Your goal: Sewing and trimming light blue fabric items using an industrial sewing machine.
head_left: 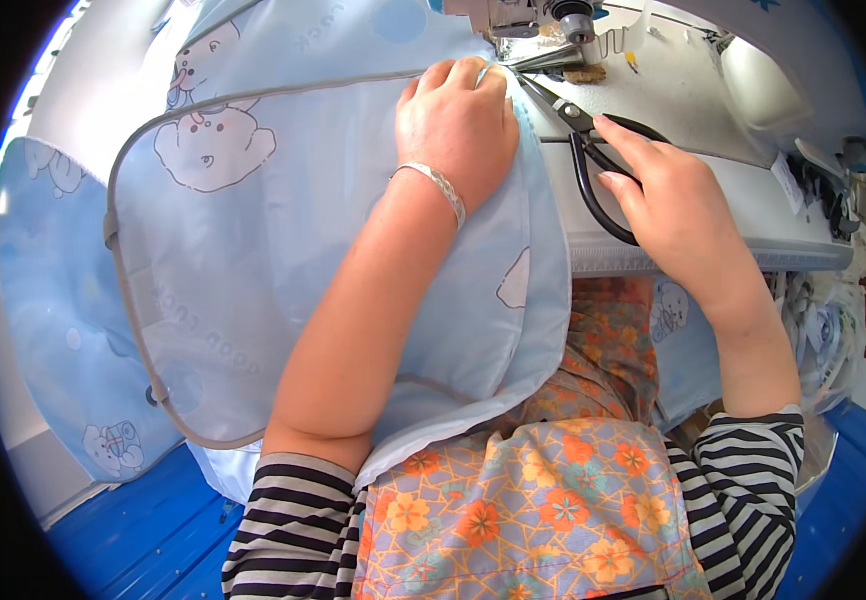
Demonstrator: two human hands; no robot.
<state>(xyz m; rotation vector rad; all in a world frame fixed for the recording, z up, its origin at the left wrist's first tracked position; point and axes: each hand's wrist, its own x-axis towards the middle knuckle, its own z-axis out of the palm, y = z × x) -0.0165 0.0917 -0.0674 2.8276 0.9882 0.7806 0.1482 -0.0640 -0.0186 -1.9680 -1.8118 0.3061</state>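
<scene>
My left hand [458, 125] is closed on the edge of a light blue fabric piece [283, 260] printed with cartoon animals and bordered with grey binding. The piece spreads over the table to the left and hangs down toward my lap. My right hand [678, 205] grips black-handled scissors [571, 112], fingers in the handle loops. Their blades point up and left, with the tips at the fabric edge just right of my left fingers. From this view I cannot tell whether the tips touch the cloth.
Beyond my hands stands a sewing machine head [513, 18], with a small brown brush-like piece [585, 74] near it. A ruler strip [613, 258] runs along the table's front edge. More blue printed fabric [73, 300] hangs at the left. Plastic bags [818, 330] hang at the right.
</scene>
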